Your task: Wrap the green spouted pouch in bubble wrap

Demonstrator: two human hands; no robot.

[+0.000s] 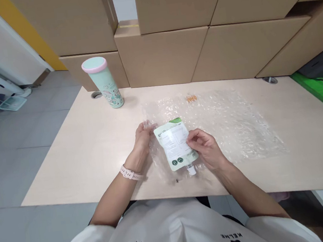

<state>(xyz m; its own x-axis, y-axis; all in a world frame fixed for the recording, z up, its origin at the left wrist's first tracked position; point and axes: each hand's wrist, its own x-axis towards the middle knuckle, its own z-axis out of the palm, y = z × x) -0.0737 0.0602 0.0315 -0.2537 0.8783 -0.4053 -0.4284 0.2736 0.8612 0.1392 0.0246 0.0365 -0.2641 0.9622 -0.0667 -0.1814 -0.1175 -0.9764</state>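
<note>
A pale green spout pouch (176, 144) with a white printed label lies over a sheet of bubble wrap (226, 124), its white cap pointing toward me. My right hand (207, 146) is closed on the pouch's right edge, thumb and fingers pinching it. At the left, my left hand (144, 137) pinches the edge of the bubble wrap beside the pouch; its fingertips are partly covered by the clear film. The wrap spreads from under the pouch far to the right, with a small orange mark (191, 98) near its back edge.
A mint tumbler (104, 83) with a pink-rimmed lid stands at the back left of the table (66, 160). Stacked cardboard boxes (165, 57) line the back edge. A bright green object (319, 88) sits at the far right, under a dark one.
</note>
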